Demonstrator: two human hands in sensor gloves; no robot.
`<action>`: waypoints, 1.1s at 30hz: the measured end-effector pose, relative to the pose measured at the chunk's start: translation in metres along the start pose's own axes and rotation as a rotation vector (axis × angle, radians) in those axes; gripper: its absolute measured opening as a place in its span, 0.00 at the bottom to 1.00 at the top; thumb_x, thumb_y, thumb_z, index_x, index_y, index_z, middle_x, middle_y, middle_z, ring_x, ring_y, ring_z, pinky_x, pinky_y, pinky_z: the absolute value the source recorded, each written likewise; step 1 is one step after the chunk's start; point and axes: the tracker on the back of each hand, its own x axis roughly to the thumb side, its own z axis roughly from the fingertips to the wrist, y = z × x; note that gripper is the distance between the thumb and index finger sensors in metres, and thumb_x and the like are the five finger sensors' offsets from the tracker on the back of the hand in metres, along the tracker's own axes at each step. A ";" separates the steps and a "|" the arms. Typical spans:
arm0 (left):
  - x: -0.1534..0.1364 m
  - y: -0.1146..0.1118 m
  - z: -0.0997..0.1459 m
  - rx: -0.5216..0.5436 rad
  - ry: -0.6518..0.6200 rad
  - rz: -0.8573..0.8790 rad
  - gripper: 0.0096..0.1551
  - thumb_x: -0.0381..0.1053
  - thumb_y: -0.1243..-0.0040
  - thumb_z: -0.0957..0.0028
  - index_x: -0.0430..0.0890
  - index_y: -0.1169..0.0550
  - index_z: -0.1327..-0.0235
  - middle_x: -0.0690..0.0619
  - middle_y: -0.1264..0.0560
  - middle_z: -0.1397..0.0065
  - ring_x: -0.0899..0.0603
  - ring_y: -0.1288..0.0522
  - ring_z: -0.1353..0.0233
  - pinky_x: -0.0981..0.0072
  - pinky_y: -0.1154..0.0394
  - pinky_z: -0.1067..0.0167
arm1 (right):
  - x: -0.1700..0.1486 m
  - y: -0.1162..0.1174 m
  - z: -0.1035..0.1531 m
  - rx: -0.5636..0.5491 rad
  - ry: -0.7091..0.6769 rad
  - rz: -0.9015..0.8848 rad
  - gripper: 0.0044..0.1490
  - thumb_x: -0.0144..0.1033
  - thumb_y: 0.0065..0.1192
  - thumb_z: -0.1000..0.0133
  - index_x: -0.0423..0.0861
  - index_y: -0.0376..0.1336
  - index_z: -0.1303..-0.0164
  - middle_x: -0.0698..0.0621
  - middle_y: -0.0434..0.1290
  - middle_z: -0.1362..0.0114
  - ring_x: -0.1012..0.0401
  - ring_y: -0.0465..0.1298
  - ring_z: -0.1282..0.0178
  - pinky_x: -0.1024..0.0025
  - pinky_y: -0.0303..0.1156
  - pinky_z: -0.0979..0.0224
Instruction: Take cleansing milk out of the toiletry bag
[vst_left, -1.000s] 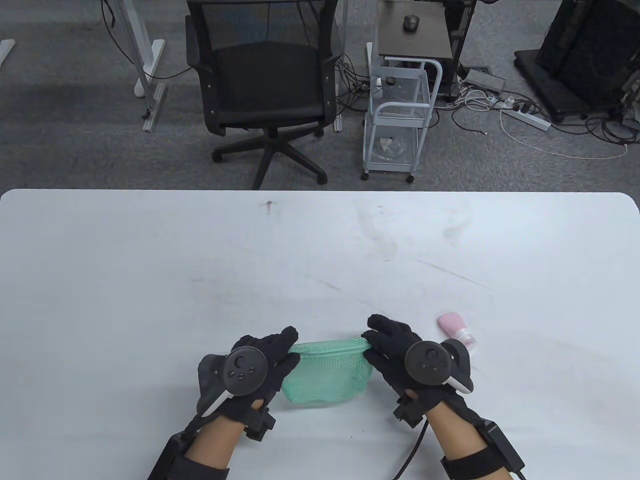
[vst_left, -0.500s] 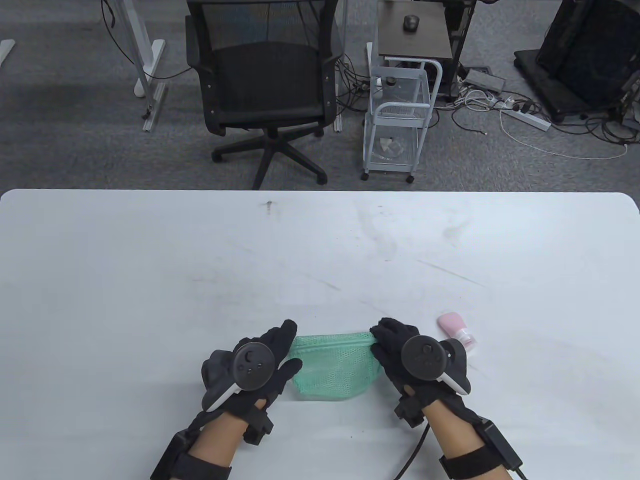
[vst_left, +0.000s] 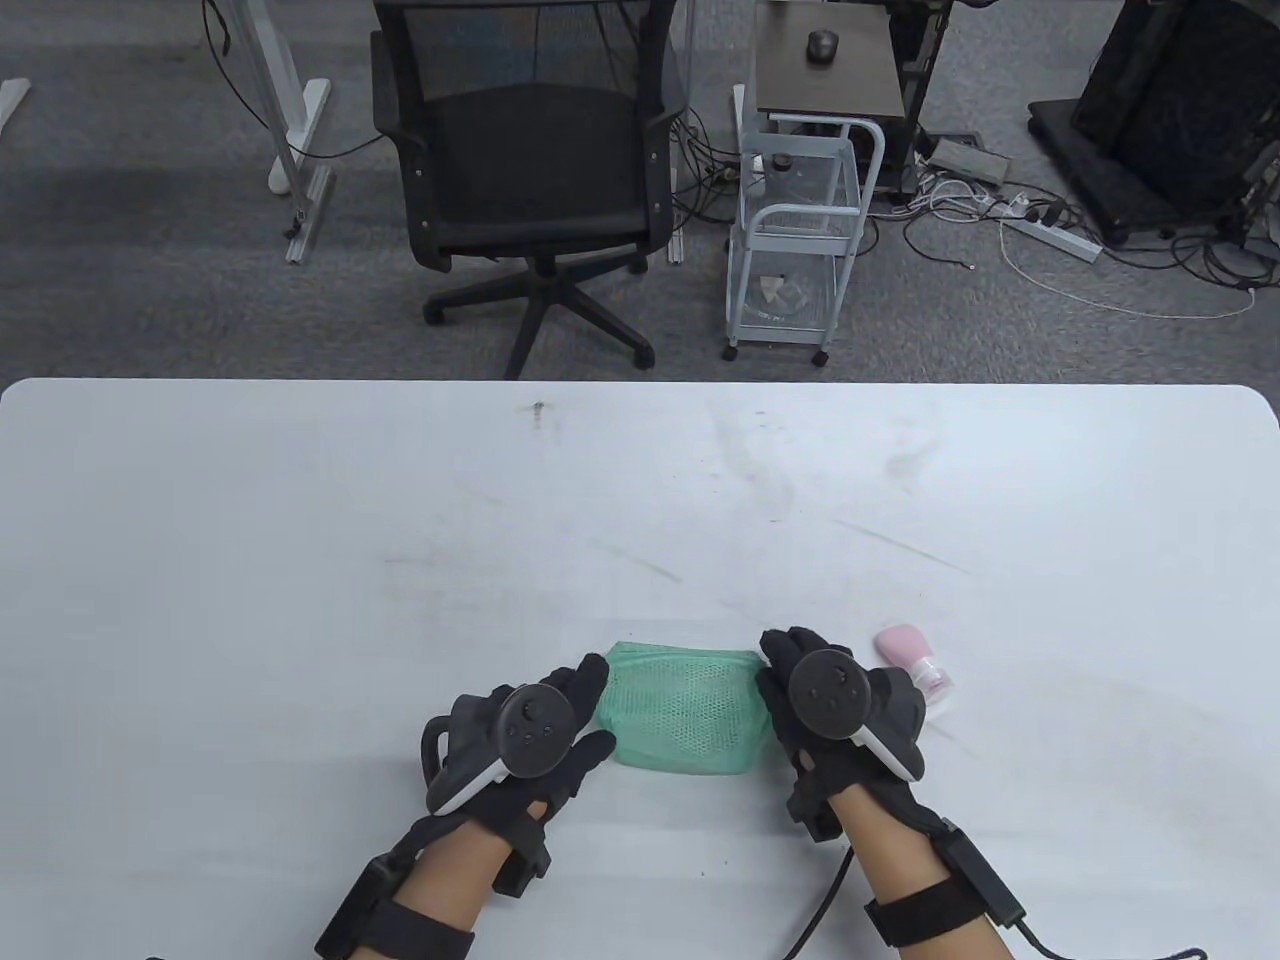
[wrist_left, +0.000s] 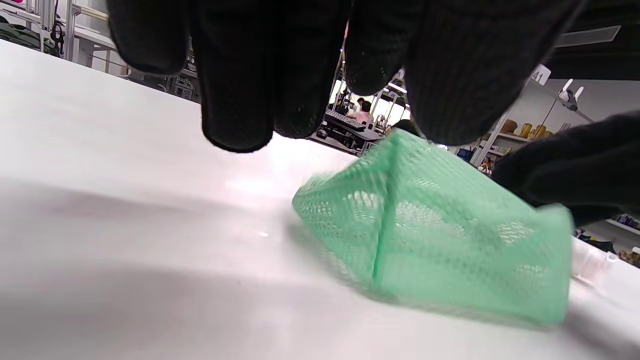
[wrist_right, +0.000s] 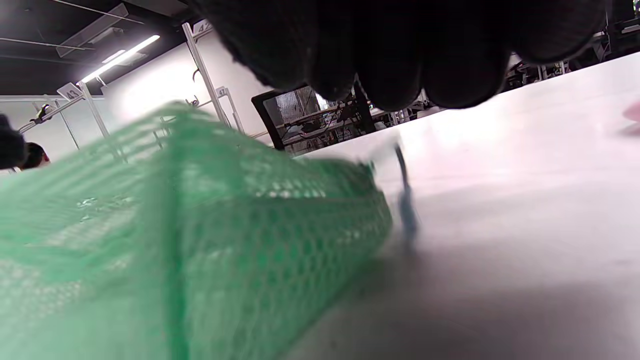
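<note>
Table view: pink bottle (vst_left: 913, 665), prob. the cleansing milk, already out on table (vst_left: 300, 560), just right of right hand (vst_left: 835, 700). Green mesh bag (vst_left: 685, 715) between hands; left hand (vst_left: 530, 730) loose beside it, right's grasp unclear. Little left.

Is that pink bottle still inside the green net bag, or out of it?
Out. The pink bottle lies on the white table just right of the green mesh bag, behind the right hand.

Far side: the bench (vst_left: 640, 480) lies bare beyond the mesh bag (vst_left: 685, 710).
Left flank: left hand (vst_left: 520, 740) closes it.
Right flank: right hand (vst_left: 835, 705), with the pink bottle (vst_left: 915, 665) just beyond.
Near edge: bare bench between the wrists.
</note>
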 end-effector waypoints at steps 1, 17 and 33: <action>0.000 -0.001 -0.001 -0.007 0.000 -0.002 0.44 0.60 0.27 0.50 0.54 0.32 0.19 0.43 0.25 0.20 0.32 0.20 0.29 0.32 0.34 0.29 | 0.001 0.000 0.000 -0.009 -0.010 -0.004 0.30 0.32 0.69 0.39 0.35 0.69 0.28 0.29 0.71 0.23 0.26 0.72 0.34 0.29 0.66 0.34; -0.002 0.032 0.017 0.142 0.017 0.021 0.38 0.60 0.32 0.46 0.53 0.28 0.21 0.42 0.24 0.20 0.29 0.23 0.25 0.31 0.35 0.28 | 0.013 -0.020 0.017 -0.042 -0.136 0.026 0.30 0.31 0.70 0.40 0.35 0.69 0.28 0.28 0.69 0.21 0.24 0.71 0.31 0.28 0.66 0.33; -0.001 0.045 0.028 0.240 0.024 -0.003 0.37 0.60 0.33 0.46 0.52 0.27 0.22 0.43 0.24 0.20 0.30 0.25 0.23 0.31 0.37 0.27 | 0.023 -0.032 0.028 -0.025 -0.169 0.060 0.34 0.36 0.70 0.39 0.34 0.67 0.25 0.27 0.66 0.19 0.22 0.68 0.29 0.27 0.64 0.32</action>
